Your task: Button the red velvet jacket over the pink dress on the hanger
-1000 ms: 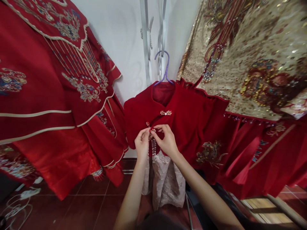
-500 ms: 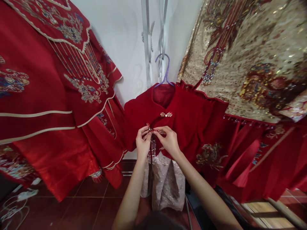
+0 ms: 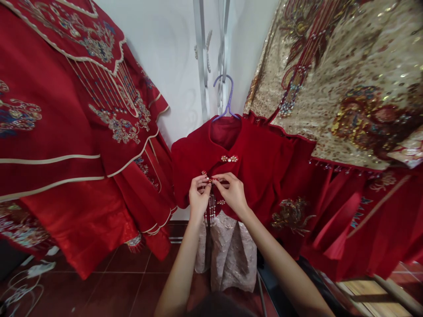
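Note:
A short red velvet jacket (image 3: 257, 154) hangs in front of me on a purple hanger (image 3: 228, 99). Its upper beaded frog button (image 3: 229, 158) lies fastened across the chest. Lower down, my left hand (image 3: 199, 198) pinches one side of another frog button at the front opening. My right hand (image 3: 231, 191) pinches the other side, and the fingertips of both hands nearly meet. The small parts between them are mostly hidden. A beaded tassel (image 3: 211, 211) dangles below my fingers. Under the jacket hangs a pale pink patterned skirt (image 3: 231, 255).
A red embroidered outfit (image 3: 66, 141) hangs at the left. At the right hangs a gold sequined garment (image 3: 330, 88) above red pleated cloth (image 3: 340, 211). A white metal stand (image 3: 201, 53) rises behind the hanger. White cables (image 3: 23, 286) lie on the tiled floor.
Both hands stay at the same frog button with slight finger shifts. The left fingers have moved a little to the right, and the tassel has swung slightly.

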Action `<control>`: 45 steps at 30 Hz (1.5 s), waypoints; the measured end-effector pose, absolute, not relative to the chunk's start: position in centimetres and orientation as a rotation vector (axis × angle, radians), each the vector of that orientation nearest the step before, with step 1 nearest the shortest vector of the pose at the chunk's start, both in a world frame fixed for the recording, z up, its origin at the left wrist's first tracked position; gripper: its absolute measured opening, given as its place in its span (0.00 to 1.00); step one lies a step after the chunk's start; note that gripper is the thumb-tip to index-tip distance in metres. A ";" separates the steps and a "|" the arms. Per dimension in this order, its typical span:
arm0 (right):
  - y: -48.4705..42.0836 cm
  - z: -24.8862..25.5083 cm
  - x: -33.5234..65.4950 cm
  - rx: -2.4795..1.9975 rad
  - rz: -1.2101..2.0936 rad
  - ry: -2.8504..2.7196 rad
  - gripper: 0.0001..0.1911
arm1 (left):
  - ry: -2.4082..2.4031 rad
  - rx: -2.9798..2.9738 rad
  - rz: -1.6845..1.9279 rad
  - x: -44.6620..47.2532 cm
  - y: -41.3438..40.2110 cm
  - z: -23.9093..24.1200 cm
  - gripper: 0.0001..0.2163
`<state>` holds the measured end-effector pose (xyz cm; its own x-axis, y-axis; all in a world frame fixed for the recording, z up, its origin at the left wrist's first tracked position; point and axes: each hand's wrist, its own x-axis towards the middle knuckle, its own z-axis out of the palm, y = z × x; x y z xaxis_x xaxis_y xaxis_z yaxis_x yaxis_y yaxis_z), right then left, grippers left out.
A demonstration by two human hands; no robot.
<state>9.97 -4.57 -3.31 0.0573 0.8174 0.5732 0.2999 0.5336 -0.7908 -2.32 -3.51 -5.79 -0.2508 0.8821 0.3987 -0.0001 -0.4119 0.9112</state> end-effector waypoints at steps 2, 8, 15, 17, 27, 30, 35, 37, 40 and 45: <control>-4.4 -3.3 9.9 -0.995 0.515 -1.516 0.08 | 1.092 1.333 1.740 -2.3 -3.4 -5.9 0.12; -3.8 -2.9 9.7 -0.985 0.496 -1.514 0.08 | 1.036 1.276 1.762 -2.3 -3.0 -5.9 0.12; -3.4 -2.9 9.5 -0.970 0.499 -1.526 0.08 | 1.045 1.287 1.784 -2.5 -3.1 -5.9 0.13; -3.3 -2.9 9.4 -0.958 0.498 -1.526 0.08 | 1.071 1.316 1.777 -2.7 -3.0 -5.9 0.12; -3.9 -3.6 10.5 -0.925 0.576 -1.567 0.13 | 1.109 1.525 1.761 -3.9 -2.7 -5.8 0.09; -4.9 -5.5 11.7 -1.041 0.617 -1.538 0.13 | 1.222 1.428 1.894 -3.4 -3.9 -7.6 0.08; -5.8 -9.5 12.1 -1.281 0.514 -1.573 0.13 | 1.231 1.384 1.821 -1.3 -5.7 -11.3 0.07; -5.7 -10.3 11.6 -1.328 0.474 -1.605 0.15 | 1.185 1.368 1.755 -0.3 -6.1 -12.2 0.11; -5.3 -10.3 10.9 -1.433 0.402 -1.623 0.17 | 1.160 1.381 1.667 0.8 -6.3 -12.3 0.13; -4.9 -9.3 10.8 -1.625 0.280 -1.735 0.11 | 1.255 1.458 1.575 1.0 -6.5 -11.3 0.18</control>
<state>10.79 -4.91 -9.31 0.0657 0.9325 0.3550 0.7735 0.1772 -0.6086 1.04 -6.48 -11.32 -0.1761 0.9168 0.3583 0.1450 -0.3359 0.9307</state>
